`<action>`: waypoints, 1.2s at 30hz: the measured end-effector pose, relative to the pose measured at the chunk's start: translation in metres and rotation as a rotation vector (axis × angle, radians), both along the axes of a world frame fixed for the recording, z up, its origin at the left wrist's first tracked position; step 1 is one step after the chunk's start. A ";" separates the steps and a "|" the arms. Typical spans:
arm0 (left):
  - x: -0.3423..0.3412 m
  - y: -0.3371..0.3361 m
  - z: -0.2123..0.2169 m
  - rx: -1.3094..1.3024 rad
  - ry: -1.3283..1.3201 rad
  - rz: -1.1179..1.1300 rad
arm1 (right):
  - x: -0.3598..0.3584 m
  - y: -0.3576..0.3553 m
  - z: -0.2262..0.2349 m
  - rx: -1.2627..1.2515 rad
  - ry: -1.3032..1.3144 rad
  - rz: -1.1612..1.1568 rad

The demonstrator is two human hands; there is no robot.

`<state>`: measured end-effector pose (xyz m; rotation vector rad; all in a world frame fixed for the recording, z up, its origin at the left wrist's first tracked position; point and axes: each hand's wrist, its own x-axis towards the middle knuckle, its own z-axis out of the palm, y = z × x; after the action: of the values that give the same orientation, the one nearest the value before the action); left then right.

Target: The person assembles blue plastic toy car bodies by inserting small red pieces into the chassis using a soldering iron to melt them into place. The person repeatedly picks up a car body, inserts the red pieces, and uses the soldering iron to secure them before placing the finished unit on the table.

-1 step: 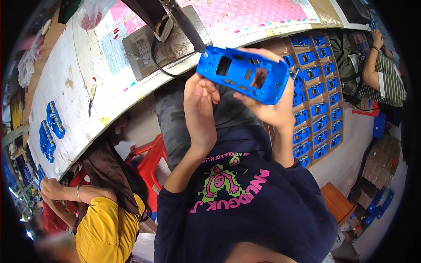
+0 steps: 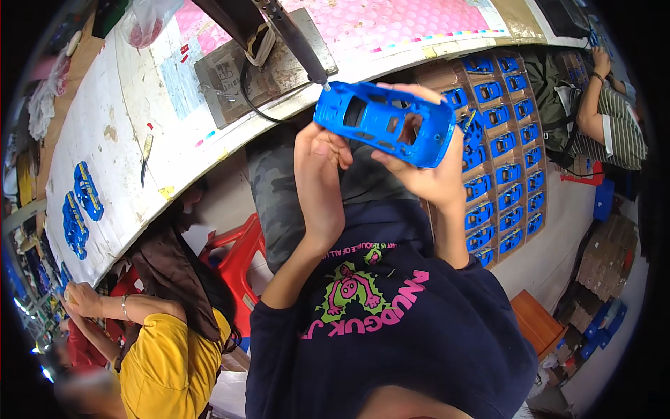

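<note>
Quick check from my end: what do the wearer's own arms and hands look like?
The left hand and right hand are both bare and ungloved. Plain dark navy sleeves end near the elbows, leaving the forearms uncovered, with no visible markings.

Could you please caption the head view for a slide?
Right hand gripping a hollow blue plastic car shell, left hand at its opposite end, near the tip of a dark, slender tool.
</note>
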<state>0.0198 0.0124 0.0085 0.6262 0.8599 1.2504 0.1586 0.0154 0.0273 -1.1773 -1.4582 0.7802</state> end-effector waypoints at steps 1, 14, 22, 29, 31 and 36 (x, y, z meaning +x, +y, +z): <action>-0.004 -0.006 -0.011 0.031 -0.018 -0.022 | -0.002 -0.006 -0.003 -0.036 0.026 -0.015; -0.020 -0.068 -0.028 0.272 0.510 0.372 | -0.049 -0.076 -0.058 -0.526 1.127 0.137; -0.034 -0.071 -0.018 0.510 0.490 0.389 | -0.075 -0.072 -0.067 -0.765 1.630 0.392; -0.044 -0.072 -0.023 0.268 0.741 0.374 | -0.092 -0.078 -0.065 -0.927 1.585 0.461; -0.054 -0.072 -0.021 0.263 0.744 0.344 | -0.098 -0.082 -0.072 -0.976 1.597 0.547; -0.083 -0.060 -0.003 0.228 0.565 0.486 | -0.123 -0.085 -0.053 -0.902 1.444 0.619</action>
<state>-0.0635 -0.0474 0.0056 1.0215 1.4076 1.6557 0.0352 -0.0692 -0.0253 -0.3546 -0.1253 2.2268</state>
